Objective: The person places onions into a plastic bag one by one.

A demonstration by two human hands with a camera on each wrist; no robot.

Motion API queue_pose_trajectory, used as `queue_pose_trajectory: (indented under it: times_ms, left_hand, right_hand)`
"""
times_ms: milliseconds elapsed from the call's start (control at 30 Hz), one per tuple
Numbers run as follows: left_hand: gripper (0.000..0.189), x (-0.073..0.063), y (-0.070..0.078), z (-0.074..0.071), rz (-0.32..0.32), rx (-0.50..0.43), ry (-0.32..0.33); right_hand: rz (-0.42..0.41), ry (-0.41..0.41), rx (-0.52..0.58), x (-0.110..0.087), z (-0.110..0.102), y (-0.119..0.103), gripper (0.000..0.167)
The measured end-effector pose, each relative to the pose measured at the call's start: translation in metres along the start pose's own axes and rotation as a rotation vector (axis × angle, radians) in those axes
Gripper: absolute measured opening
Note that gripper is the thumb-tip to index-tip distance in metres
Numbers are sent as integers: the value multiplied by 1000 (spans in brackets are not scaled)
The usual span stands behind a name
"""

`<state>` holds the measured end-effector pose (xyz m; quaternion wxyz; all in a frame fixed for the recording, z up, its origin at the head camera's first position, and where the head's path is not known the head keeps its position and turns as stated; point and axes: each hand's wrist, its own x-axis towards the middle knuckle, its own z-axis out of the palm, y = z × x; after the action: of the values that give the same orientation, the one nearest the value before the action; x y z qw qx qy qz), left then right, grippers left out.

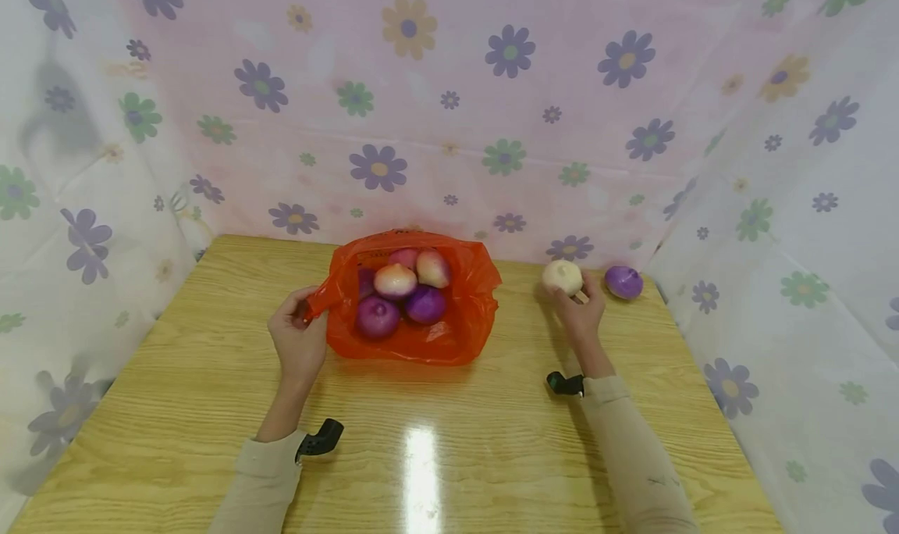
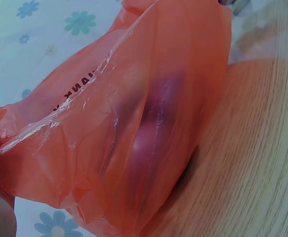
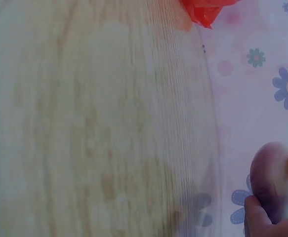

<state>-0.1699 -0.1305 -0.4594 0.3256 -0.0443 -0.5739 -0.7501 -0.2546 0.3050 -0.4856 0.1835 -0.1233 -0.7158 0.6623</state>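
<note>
At the left side of a red plastic bag [image 1: 472, 315], my left hand [image 1: 298, 343] pinches the bunched edge of the bag. The bag stands open on the table, with several onions [image 1: 378, 317] inside, some deep purple and some pale with a pinkish skin. In the left wrist view the thin plastic of the bag [image 2: 99, 163] covers the onions, which show only as dark shapes. My right hand [image 1: 584, 315] grips a whitish onion [image 1: 562, 276] at the back right, its skin purplish on one side in the right wrist view. Just right of that hand lies a purple onion [image 1: 623, 283].
The wooden table [image 1: 492, 440] ends at the back against a flower-printed cloth [image 1: 449, 128], which also rises at both sides. Black wrist cameras [image 1: 321, 439] stick out from both sleeves.
</note>
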Motion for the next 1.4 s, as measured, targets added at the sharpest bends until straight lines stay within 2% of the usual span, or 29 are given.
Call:
queue_pose_trajectory:
  times_ms: [200,467,767,1000,1200,1400]
  left_hand:
    - [21,0,1,1,-8,-10,5]
    - [22,0,2,0,-15,1,3]
    - [21,-1,2,0,-27,20,-1]
    - [20,-1,1,0,-20,28,-3]
    - [20,-1,1,0,-13,22,-6]
    - [20,-2,1,0,-13,5,-6]
  right_hand:
    - [-1,-42,-29,-10,1,5,66]
    - [19,-118,-48,-35,4,1,66]
    - [-14,-154,-51,-57,5,-6,60]
    - [-4,-170,-5,-74,6,-16,64]
    - [-45,-180,71,-88,10,-27,57]
    - [-66,-216,124,-102,15,-40,58]
